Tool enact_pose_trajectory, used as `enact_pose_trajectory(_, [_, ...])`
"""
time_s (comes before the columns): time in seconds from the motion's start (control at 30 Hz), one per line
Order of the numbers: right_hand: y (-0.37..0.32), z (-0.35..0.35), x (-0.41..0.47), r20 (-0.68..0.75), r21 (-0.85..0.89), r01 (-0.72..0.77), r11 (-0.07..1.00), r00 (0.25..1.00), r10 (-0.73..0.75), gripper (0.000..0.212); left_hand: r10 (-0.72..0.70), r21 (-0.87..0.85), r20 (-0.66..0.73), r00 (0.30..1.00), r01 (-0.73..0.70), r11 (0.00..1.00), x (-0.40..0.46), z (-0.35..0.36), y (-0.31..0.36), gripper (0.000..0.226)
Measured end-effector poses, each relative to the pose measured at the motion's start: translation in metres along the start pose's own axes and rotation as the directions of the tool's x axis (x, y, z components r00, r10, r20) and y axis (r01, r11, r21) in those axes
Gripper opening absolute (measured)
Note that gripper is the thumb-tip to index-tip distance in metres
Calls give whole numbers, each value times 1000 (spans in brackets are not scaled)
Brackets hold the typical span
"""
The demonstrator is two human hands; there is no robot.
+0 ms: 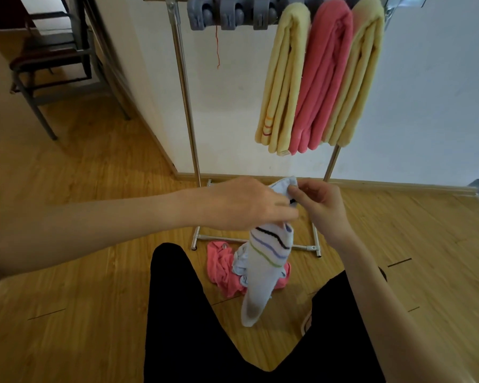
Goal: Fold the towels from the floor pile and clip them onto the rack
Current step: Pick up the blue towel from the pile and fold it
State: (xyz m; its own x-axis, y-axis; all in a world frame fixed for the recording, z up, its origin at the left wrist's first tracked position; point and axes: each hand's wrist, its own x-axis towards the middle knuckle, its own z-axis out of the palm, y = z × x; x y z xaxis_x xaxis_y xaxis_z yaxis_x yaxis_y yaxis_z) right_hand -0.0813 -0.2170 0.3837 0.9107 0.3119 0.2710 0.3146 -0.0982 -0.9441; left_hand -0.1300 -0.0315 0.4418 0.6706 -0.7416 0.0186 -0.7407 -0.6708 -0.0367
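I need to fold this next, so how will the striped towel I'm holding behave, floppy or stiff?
Probably floppy: the striped towel hangs limp and twisted below the left hand and right hand. It seems light, since fingertip pinches at its top edge hold it. It will likely bunch unless spread flat, like the crumpled pink towel on the floor.

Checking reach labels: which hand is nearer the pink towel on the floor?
Left. The left hand sits almost directly above the pink towel on the floor; the right hand is higher and off to its right.
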Motion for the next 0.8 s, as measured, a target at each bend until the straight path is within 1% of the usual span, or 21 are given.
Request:
enact_pose_trajectory(0.03, [-3,1,-1,-4,12,16,1000,1000,-16,13,-19,-61,-126,992,11,998,-2,-6,-3,24])
enact_pose_trajectory(0.07, [-5,1,-2,-11,28,29,999,1000,-28,13,-58,-133,-200,978,32,991,-5,-8,-6,24])
enact_pose_trajectory(0.1, [-7,1,-3,-15,49,37,998,999,-36,12,-106,-169,-235,966,67,983,-7,-8,-9,23])
enact_pose_trajectory(0.17, [-11,2,-5,-9,89,51,995,999,-51,12,-208,-283,-264,942,131,950,-5,-12,-6,22])
enact_pose_trajectory(0.3, [-14,4,-8,0,139,74,988,997,-75,18,-304,-359,-358,883,171,918,-4,-8,-6,20])
enact_pose_trajectory(0.43, [-15,6,-11,9,214,26,977,1000,-29,21,-361,-371,-378,852,218,903,-2,-5,-5,18])
enact_pose_trajectory(0.57, [-17,5,-14,13,273,-5,962,1000,2,22,-378,-373,-391,839,231,899,0,-6,-5,15])
enact_pose_trajectory(0.73, [-19,-1,-14,52,308,-10,951,999,-6,26,-403,-378,-407,819,251,891,9,-8,-6,13])
enact_pose_trajectory(0.8, [-22,-2,-13,48,255,29,966,998,-42,30,-411,-379,-435,801,251,891,15,-12,-8,14])
